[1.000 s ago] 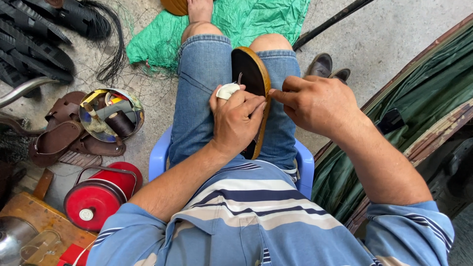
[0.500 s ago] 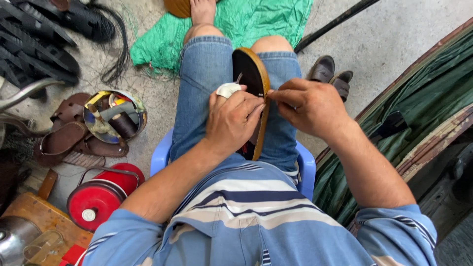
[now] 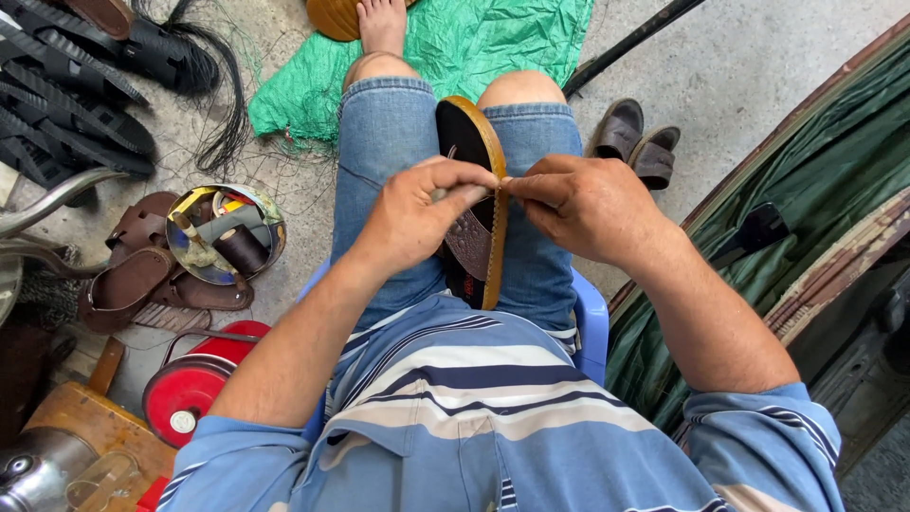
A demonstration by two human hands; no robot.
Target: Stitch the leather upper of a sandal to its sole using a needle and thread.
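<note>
A person is sitting on a blue plastic chair with a sandal standing on edge between the knees, and the ground is crowding in on both sides. At the far left, black rubber strips are lying in a pile at the picture's edge, with loose dark thread trailing beside them. Below them, two brown sandals are lying against a round tin that is holding a dark spool and oddments. Nearer the chair, one red round canister is sitting beside a wooden block; little bare floor is showing on this side.

At centre, the left hand is closing over the sandal's upper face, fingers pinched together at its tan rim. The right hand is meeting it from the other side, thumb and forefinger pressed together on that same rim; whatever fine thing they are nipping is too small to tell.

Beyond the knees, one green sheet is spreading over the concrete. To the right, a pair of grey slip-ons is sitting on open concrete, the clearest room in view. A dark green tarpaulin is closing off the right edge.
</note>
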